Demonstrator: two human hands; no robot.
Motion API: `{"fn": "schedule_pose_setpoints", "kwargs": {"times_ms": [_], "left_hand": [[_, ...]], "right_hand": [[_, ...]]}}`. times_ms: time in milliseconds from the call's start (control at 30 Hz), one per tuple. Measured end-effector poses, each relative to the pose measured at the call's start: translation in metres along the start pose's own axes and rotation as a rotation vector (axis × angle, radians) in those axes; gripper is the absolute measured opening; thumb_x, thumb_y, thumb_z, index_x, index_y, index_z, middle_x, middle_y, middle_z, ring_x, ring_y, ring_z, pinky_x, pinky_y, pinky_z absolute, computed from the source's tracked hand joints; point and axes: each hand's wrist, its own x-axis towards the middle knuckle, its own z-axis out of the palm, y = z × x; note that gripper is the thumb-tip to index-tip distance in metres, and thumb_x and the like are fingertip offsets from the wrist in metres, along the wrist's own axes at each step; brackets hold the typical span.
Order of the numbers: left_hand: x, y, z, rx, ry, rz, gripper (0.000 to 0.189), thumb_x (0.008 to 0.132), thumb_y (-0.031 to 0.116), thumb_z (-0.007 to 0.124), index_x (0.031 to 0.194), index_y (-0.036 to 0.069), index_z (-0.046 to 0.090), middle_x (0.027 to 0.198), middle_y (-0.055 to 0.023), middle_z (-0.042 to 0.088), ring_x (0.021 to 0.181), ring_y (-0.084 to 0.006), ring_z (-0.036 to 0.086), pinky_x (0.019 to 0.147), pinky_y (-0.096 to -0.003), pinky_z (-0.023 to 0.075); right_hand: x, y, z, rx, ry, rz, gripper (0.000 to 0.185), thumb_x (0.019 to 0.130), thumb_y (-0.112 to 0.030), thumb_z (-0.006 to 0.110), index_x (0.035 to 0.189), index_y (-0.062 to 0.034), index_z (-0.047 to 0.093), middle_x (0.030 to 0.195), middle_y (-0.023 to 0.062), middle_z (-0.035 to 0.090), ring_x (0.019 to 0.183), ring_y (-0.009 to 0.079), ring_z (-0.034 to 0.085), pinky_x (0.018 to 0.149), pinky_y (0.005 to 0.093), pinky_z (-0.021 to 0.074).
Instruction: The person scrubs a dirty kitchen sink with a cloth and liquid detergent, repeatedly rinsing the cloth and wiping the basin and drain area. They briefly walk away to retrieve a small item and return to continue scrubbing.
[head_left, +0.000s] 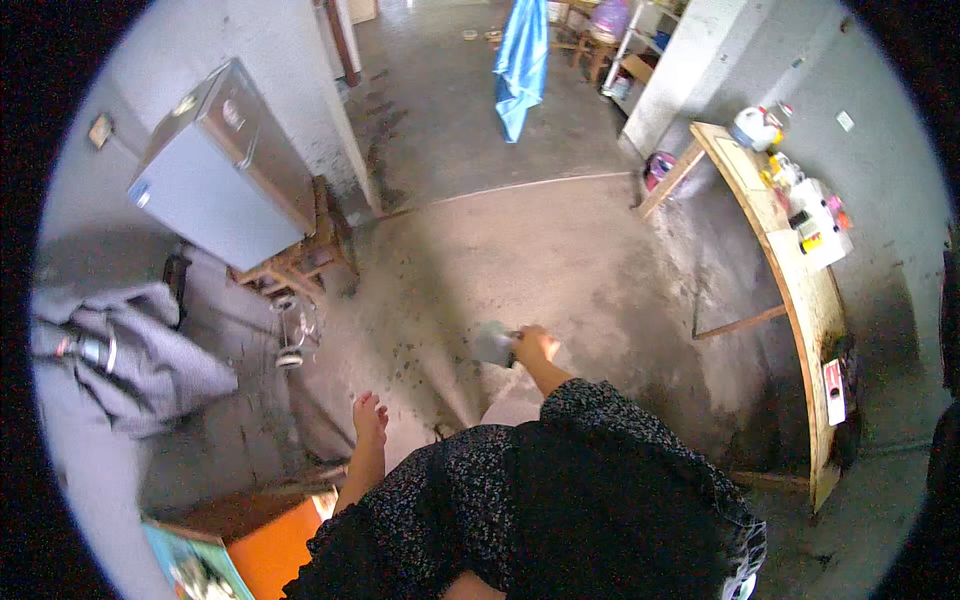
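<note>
My right hand (537, 345) is closed around the dark end of a pale grey-green object (494, 343), held out in front of my body above the concrete floor (540, 255). Blur hides what exactly the object is. Lower and to the left, my left hand (370, 420) hangs with its fingers loosely curled and apart, holding nothing. A small metal frame with white wheels (298, 331) stands on the floor beyond it, to the left.
To the left, a refrigerator (217, 187) stands on a wooden stand (292, 270). Grey cloth (157, 352) lies nearer. A wooden table (787, 277) with bottles runs along the right wall. Blue cloth (521, 71) hangs ahead. An orange panel (274, 551) is at lower left.
</note>
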Motion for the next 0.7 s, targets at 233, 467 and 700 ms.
{"fn": "schedule_pose_setpoints", "kwargs": {"times_ms": [233, 467, 700], "left_hand": [[0.098, 0.0, 0.09, 0.221, -0.239, -0.04, 0.031, 0.082, 0.018, 0.057, 0.111, 0.014, 0.046, 0.082, -0.0017, 0.052, 0.057, -0.0153, 0.05, 0.045, -0.0241, 0.0397], [0.149, 0.003, 0.275, 0.529, -0.242, 0.036, 0.011, 0.081, 0.012, 0.054, 0.091, 0.013, 0.05, 0.07, -0.004, 0.05, 0.055, -0.016, 0.05, 0.04, -0.0271, 0.0385], [0.379, 0.04, 0.322, 1.802, -0.403, 0.935, 0.013, 0.078, 0.018, 0.054, 0.079, 0.008, 0.063, 0.075, -0.0098, 0.061, 0.067, -0.0224, 0.06, 0.052, -0.0367, 0.047]], "right_hand": [[0.023, 0.161, -0.024, -0.013, 0.109, 0.777, 0.033, 0.072, -0.036, 0.058, 0.102, -0.0249, 0.065, 0.113, 0.0024, 0.057, 0.108, 0.0209, 0.052, 0.089, 0.0392, 0.0388], [0.031, 0.288, -0.034, 0.051, 0.319, 0.965, 0.025, 0.068, -0.035, 0.064, 0.085, -0.0169, 0.066, 0.096, 0.0024, 0.063, 0.097, 0.0203, 0.057, 0.082, 0.0379, 0.0433], [0.193, 0.321, -0.056, -0.008, 0.132, 0.917, 0.032, 0.071, -0.04, 0.064, 0.097, -0.0209, 0.064, 0.105, 0.001, 0.057, 0.1, 0.0201, 0.053, 0.08, 0.0401, 0.0419]]}}
